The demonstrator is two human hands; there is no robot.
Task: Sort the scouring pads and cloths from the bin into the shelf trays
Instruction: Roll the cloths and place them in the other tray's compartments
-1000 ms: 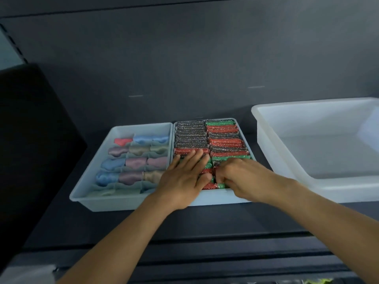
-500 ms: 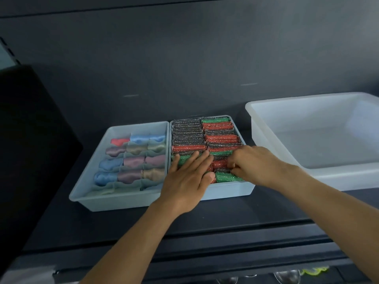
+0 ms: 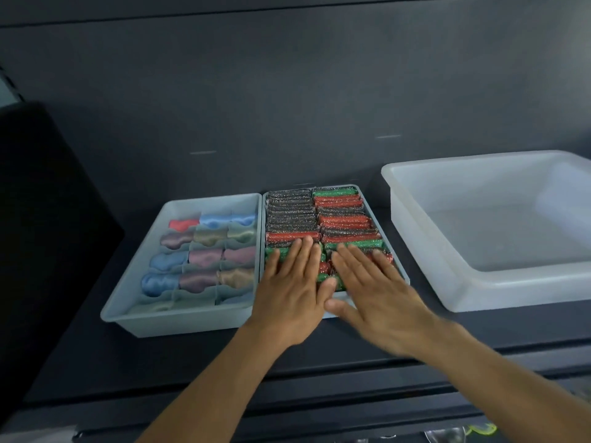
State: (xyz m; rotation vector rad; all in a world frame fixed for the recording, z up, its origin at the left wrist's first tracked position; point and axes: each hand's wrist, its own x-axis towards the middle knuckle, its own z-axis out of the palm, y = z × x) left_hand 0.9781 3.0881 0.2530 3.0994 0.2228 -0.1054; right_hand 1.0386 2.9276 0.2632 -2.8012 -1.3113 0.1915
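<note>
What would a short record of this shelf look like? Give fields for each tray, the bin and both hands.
left tray: rolled cloths in compartments
right tray: scouring pads, black, red and green, two rows
bin: white, right of both trays
left hand: flat on front pads
right hand: flat over front pads, beside the left

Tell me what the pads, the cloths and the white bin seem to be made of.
Pads: probably metallic-thread mesh, since they glitter in red, green and dark silver. Cloths: soft, satiny fabric, going by their sheen and rounded folds. Bin: smooth, milky, slightly translucent plastic, it seems.
</note>
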